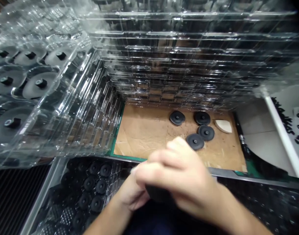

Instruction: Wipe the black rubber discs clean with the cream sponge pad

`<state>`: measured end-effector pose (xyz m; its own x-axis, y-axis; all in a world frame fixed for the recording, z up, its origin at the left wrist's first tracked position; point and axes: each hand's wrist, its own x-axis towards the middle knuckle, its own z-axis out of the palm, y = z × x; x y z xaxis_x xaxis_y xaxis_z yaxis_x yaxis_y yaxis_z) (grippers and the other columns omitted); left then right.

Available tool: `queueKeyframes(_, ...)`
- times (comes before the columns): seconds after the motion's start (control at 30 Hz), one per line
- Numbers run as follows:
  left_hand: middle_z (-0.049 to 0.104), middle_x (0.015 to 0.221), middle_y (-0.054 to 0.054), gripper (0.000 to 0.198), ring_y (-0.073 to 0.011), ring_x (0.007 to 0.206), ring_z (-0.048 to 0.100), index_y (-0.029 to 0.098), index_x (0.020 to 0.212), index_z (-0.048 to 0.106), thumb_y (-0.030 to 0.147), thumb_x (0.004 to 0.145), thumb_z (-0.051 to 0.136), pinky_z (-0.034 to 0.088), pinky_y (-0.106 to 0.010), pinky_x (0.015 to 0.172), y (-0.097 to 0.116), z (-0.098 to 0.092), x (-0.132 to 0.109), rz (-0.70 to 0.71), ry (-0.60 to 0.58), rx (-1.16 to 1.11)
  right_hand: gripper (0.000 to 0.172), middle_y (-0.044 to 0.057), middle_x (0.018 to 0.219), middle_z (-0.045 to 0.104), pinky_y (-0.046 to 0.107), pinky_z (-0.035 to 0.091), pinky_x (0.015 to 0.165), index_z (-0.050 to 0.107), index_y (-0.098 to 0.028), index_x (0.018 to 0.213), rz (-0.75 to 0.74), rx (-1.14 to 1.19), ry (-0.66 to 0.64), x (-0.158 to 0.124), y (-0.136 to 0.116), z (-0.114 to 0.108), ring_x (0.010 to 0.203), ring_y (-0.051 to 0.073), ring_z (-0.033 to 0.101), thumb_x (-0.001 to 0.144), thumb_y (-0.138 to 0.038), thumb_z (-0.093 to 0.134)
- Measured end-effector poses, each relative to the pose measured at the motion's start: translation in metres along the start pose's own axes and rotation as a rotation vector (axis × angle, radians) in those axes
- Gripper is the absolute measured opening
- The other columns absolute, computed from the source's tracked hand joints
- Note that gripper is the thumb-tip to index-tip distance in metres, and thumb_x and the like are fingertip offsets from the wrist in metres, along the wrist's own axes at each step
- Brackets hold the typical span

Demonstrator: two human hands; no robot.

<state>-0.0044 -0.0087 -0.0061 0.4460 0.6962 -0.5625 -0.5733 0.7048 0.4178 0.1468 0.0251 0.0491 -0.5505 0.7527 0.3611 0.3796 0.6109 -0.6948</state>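
Observation:
My right hand (181, 173) is closed over a dark piece (159, 193), of which only a small part shows beneath the fingers. Behind it, my left hand (136, 192) curls against the same piece, its fingers mostly hidden by the right hand. Motion blurs both hands somewhat. Just beyond them, on a sheet of brown cardboard (139, 130), lie several round black discs (195, 141) with raised centre hubs. A pale wedge-shaped block (223, 126) rests to the right of the discs.
Tall stacks of clear plastic trays (164, 62) wall off the back. At left, another tray stack (85, 94) carries grey discs (39, 84) on top. Below the bench edge, a tray (110, 189) holds more black discs (89, 183). A white panel (283, 130) stands at right.

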Motion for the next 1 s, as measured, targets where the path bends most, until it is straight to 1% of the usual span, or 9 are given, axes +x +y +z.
queueKeyframes(0.1, 0.077, 0.089, -0.004, 0.033, -0.02, 0.077, 0.072, 0.017, 0.098, 0.074, 0.017, 0.066, 0.08, 0.055, -0.028, 0.07, 0.001, -0.002, 0.001, -0.034, -0.176, -0.095, 0.024, 0.001, 0.092, 0.071, 0.028, 0.045, 0.077, 0.07, -0.023, 0.103, 0.297, 0.11, 0.101, 0.0, 0.038, 0.009, 0.085, 0.014, 0.062, 0.093, -0.016, 0.049)
queueKeyframes(0.17, 0.077, 0.095, -0.005, 0.038, -0.0216, 0.079, 0.073, 0.021, 0.101, 0.073, 0.024, 0.064, 0.082, 0.056, -0.026, 0.068, 0.003, -0.003, 0.0, -0.031, -0.244, -0.173, 0.022, 0.001, 0.093, 0.071, 0.028, 0.049, 0.078, 0.071, -0.025, 0.102, 0.5, 0.179, 0.069, -0.006, 0.068, 0.024, 0.086, 0.015, 0.064, 0.09, -0.019, 0.054)
queueKeyframes(0.3, 0.075, 0.093, -0.007, 0.054, -0.0232, 0.079, 0.072, 0.018, 0.102, 0.072, 0.041, 0.055, 0.086, 0.055, -0.028, 0.068, 0.005, -0.004, -0.001, -0.048, -0.243, -0.236, 0.022, 0.008, 0.106, 0.065, 0.037, 0.051, 0.082, 0.073, -0.021, 0.098, 0.626, 0.141, 0.1, -0.027, 0.102, 0.064, 0.095, 0.021, 0.063, 0.085, -0.021, 0.055)
queueKeyframes(0.4, 0.074, 0.092, -0.007, 0.058, -0.024, 0.082, 0.071, 0.018, 0.104, 0.071, 0.044, 0.055, 0.085, 0.054, -0.031, 0.071, 0.006, -0.006, -0.002, -0.079, -0.226, -0.256, 0.027, 0.012, 0.114, 0.059, 0.038, 0.052, 0.079, 0.069, -0.019, 0.105, 0.667, 0.105, 0.234, -0.038, 0.1, 0.073, 0.099, 0.023, 0.06, 0.088, -0.026, 0.049)
queueKeyframes(0.47, 0.074, 0.094, -0.007, 0.056, -0.0239, 0.084, 0.071, 0.019, 0.105, 0.071, 0.049, 0.058, 0.081, 0.053, -0.031, 0.071, 0.007, -0.008, -0.003, -0.076, -0.268, -0.271, 0.026, 0.011, 0.108, 0.063, 0.036, 0.052, 0.075, 0.069, -0.02, 0.103, 0.658, 0.124, 0.275, -0.041, 0.089, 0.066, 0.093, 0.021, 0.062, 0.09, -0.028, 0.048)
queueKeyframes(0.63, 0.075, 0.101, -0.008, 0.059, -0.0234, 0.09, 0.072, 0.019, 0.112, 0.069, 0.058, 0.068, 0.069, 0.056, -0.028, 0.073, 0.006, -0.015, -0.003, -0.061, -0.358, -0.284, 0.022, 0.006, 0.092, 0.071, 0.033, 0.053, 0.077, 0.071, -0.022, 0.091, 0.617, 0.216, 0.26, -0.049, 0.061, 0.049, 0.089, 0.019, 0.066, 0.09, -0.027, 0.049)
queueKeyframes(0.8, 0.075, 0.103, -0.005, 0.056, -0.0217, 0.088, 0.073, 0.021, 0.113, 0.068, 0.058, 0.073, 0.064, 0.058, -0.024, 0.072, 0.004, -0.017, -0.004, -0.02, -0.387, -0.265, 0.021, 0.006, 0.085, 0.073, 0.032, 0.056, 0.07, 0.073, -0.021, 0.087, 0.65, 0.259, 0.247, -0.067, 0.056, 0.056, 0.083, 0.02, 0.069, 0.088, -0.027, 0.052)
queueKeyframes(0.9, 0.074, 0.106, -0.005, 0.052, -0.022, 0.085, 0.074, 0.024, 0.115, 0.067, 0.057, 0.075, 0.064, 0.058, -0.024, 0.068, 0.002, -0.014, -0.005, 0.043, -0.383, -0.194, 0.022, 0.007, 0.086, 0.073, 0.032, 0.056, 0.07, 0.073, -0.021, 0.087, 0.668, 0.26, 0.26, -0.071, 0.057, 0.058, 0.084, 0.021, 0.069, 0.088, -0.027, 0.052)
queueKeyframes(1.0, 0.073, 0.109, -0.003, 0.05, -0.0207, 0.085, 0.074, 0.032, 0.122, 0.062, 0.04, 0.074, 0.073, 0.058, -0.025, 0.072, -0.002, -0.009, -0.003, 0.229, -0.296, -0.039, 0.021, 0.007, 0.087, 0.073, 0.032, 0.056, 0.073, 0.074, -0.021, 0.088, 0.661, 0.259, 0.265, -0.071, 0.058, 0.057, 0.085, 0.02, 0.069, 0.088, -0.026, 0.053)
